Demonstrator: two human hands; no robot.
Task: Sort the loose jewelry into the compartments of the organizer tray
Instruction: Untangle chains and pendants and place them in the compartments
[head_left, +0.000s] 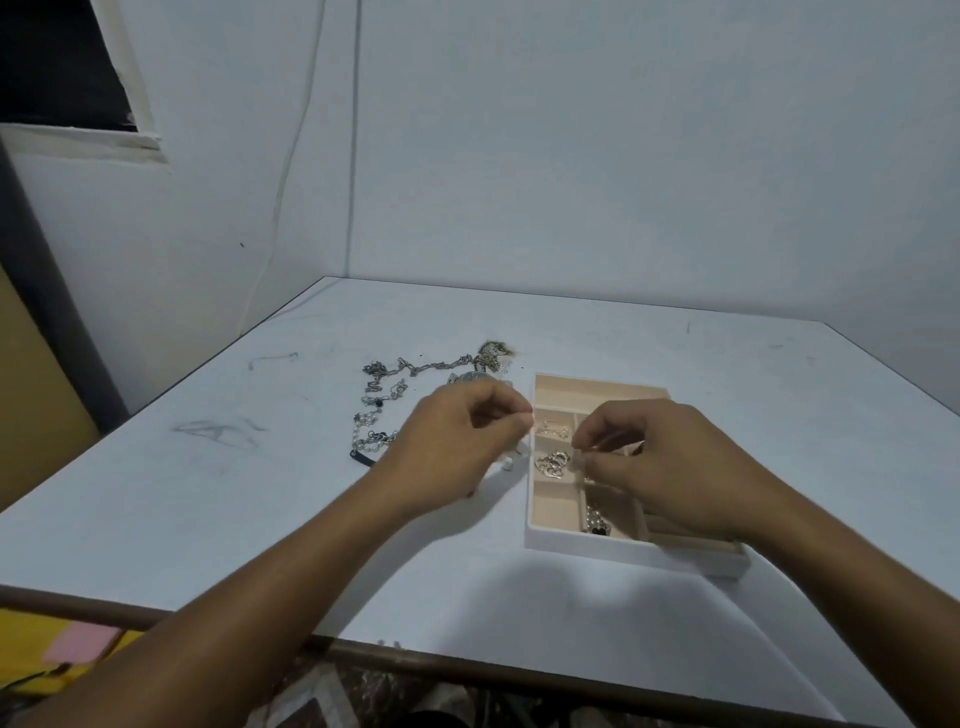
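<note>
From the head camera I see a white table (208, 499) with a little organizer tray (571, 544) near its middle, a bit to the right. The left hand (457, 441) is at the tray's left edge, with its fingers curled and the tips pressed together. The right hand (670, 462) is over the tray and its fingers are pinched too. Between them I see a thin chain (552, 429), and I think each hand pinches one end of it. The chain runs left to right, over the left row of boxes, above the second box from the far end. I cannot tell if it hangs in the air or already touches the bottom. A curly silver chain (554, 463) lies in the next box toward me, and a pearl piece (594, 519) with a black bit lies in a box at the near edge. The rest of the loose jewelry (382, 402) lies in a tangle on the table, left of the tray and just past the left hand. So I think the next move is straight down into the box below, and the left hand is nearer the pile for the next pick.
</note>
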